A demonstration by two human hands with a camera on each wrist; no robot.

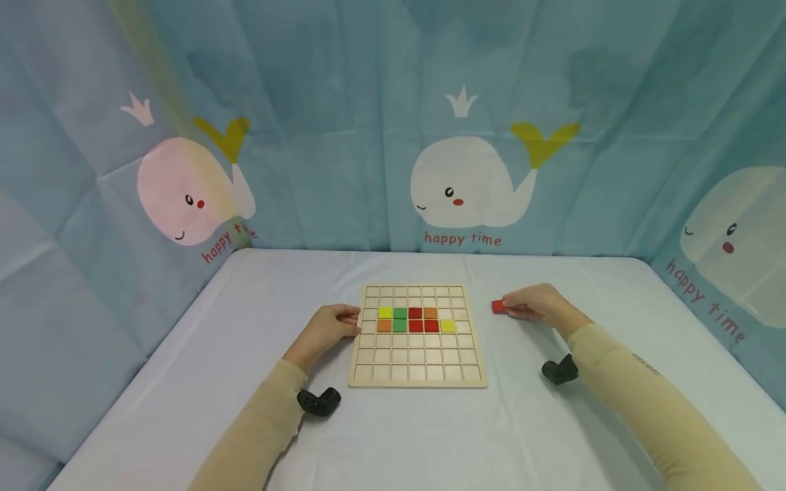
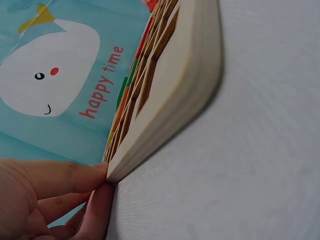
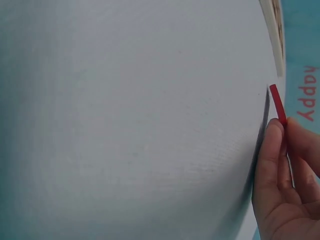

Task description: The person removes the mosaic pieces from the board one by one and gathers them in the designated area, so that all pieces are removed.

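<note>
Pinching a red tile (image 1: 498, 307) in the right hand (image 1: 540, 303), just right of the grid board (image 1: 417, 384); gripping that board's left edge with the left hand (image 1: 325, 334). Partly hidden by fingertips at both grips. Cut to a sliver in the right wrist view; nearly edge-on in the left, with coloured tiles (image 1: 400, 326) hard to count.

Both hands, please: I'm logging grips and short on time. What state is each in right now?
Left hand: open, fingers touching the side edge of the wooden board.
Right hand: closed, pinching a red tile.
</note>
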